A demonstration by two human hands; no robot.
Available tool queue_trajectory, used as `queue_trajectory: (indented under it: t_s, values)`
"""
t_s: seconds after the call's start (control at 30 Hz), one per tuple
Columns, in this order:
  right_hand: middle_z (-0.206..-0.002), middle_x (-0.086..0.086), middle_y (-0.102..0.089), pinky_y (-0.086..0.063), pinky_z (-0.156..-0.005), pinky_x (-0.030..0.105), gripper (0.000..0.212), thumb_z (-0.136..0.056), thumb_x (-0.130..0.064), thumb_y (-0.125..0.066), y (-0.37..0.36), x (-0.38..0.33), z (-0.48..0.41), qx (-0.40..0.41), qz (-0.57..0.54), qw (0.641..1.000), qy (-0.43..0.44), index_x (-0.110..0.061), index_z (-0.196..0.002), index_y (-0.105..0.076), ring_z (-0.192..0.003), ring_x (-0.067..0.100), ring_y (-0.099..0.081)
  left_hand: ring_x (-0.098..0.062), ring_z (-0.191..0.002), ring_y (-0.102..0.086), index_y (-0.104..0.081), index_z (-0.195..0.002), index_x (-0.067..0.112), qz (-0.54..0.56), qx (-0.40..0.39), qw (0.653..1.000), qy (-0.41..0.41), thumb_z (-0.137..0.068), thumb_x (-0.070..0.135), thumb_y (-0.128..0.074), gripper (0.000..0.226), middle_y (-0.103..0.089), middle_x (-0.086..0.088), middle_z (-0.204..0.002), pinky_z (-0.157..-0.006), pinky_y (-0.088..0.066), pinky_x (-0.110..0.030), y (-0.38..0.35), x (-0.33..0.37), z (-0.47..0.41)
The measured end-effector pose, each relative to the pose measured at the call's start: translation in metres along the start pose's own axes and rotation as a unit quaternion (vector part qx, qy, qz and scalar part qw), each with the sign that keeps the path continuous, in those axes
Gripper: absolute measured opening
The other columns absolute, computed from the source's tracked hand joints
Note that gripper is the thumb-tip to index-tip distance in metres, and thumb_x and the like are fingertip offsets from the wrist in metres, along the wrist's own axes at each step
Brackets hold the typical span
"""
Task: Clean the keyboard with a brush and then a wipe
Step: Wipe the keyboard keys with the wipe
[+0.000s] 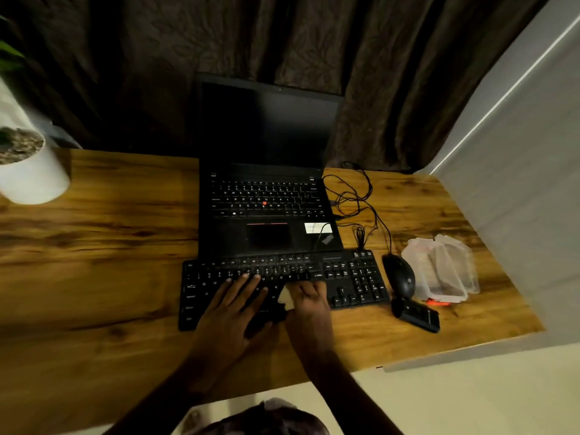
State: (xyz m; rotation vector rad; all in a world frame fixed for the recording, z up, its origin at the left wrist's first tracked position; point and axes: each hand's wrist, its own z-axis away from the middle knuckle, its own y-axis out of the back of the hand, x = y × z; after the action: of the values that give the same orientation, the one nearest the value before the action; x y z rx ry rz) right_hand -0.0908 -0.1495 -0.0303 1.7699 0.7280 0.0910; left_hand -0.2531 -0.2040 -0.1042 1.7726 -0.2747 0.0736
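A black external keyboard (354,277) lies on the wooden desk in front of an open laptop. My left hand (233,306) rests flat on its middle keys with fingers spread. My right hand (309,304) is closed on a small white wipe (286,299) and presses it onto the keys just right of the left hand. A black brush (416,313) lies on the desk to the right of the keyboard, below the mouse.
An open black laptop (266,196) with a dark screen stands behind the keyboard. A black mouse (399,275) and tangled cables (354,199) sit to the right, beside a clear plastic container (442,268). A white plant pot (29,171) stands far left.
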Motion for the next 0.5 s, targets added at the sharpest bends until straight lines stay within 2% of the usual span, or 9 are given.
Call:
queue_trajectory:
  t_s: [0.13,0.27,0.4,0.47,0.5]
  values:
    - [-0.092,0.011,-0.071,-0.059,-0.066,0.037,0.040,-0.077,-0.015,-0.040,0.001,-0.003,0.001,0.030,0.025,0.999,0.028,-0.003,-0.096,-0.073,-0.093,0.022,-0.045,-0.028,-0.143,-0.037,-0.053,-0.141,0.018,0.002,0.003,1.000,-0.007,-0.099,0.065,-0.021,0.071,-0.043,-0.009,-0.153,-0.115,-0.023,-0.048,-0.004,-0.001,0.000]
    - [-0.107,0.007,-0.070,-0.060,-0.073,0.038,0.044,-0.080,-0.022,-0.039,-0.012,-0.016,0.010,-0.057,0.015,0.998,0.024,-0.009,-0.109,-0.069,-0.102,0.031,-0.059,-0.029,-0.143,-0.033,-0.041,-0.146,0.015,-0.001,0.042,0.999,-0.032,-0.093,0.059,-0.036,0.069,-0.040,-0.011,-0.154,-0.116,-0.019,-0.047,-0.014,-0.007,0.000]
    - [-0.107,0.005,-0.070,-0.060,-0.074,0.036,0.046,-0.078,-0.021,-0.038,-0.012,-0.028,0.007,-0.081,-0.019,0.996,0.021,-0.011,-0.109,-0.070,-0.104,0.024,-0.055,-0.028,-0.143,-0.028,-0.034,-0.147,0.010,-0.001,0.061,0.997,-0.039,-0.086,0.051,-0.049,0.074,-0.044,-0.012,-0.151,-0.119,-0.012,-0.043,-0.018,-0.010,-0.001]
    - [-0.106,0.003,-0.071,-0.058,-0.078,0.032,0.048,-0.077,-0.026,-0.036,-0.002,-0.029,0.005,-0.087,-0.002,0.995,0.052,-0.013,-0.107,-0.070,-0.104,0.019,-0.052,-0.026,-0.141,-0.032,-0.034,-0.147,0.009,0.024,0.072,0.997,-0.028,-0.091,0.054,-0.045,0.072,-0.044,-0.012,-0.151,-0.119,-0.012,-0.041,-0.020,-0.010,-0.001]
    - [-0.112,0.003,-0.069,-0.054,-0.086,0.032,0.051,-0.077,-0.027,-0.034,0.002,-0.027,0.004,-0.102,-0.002,0.993,0.053,-0.014,-0.112,-0.069,-0.109,0.020,-0.052,-0.026,-0.140,-0.034,-0.033,-0.148,0.009,0.038,0.078,0.996,-0.022,-0.094,0.057,-0.040,0.072,-0.040,-0.010,-0.154,-0.119,-0.013,-0.041,-0.018,-0.009,-0.002]
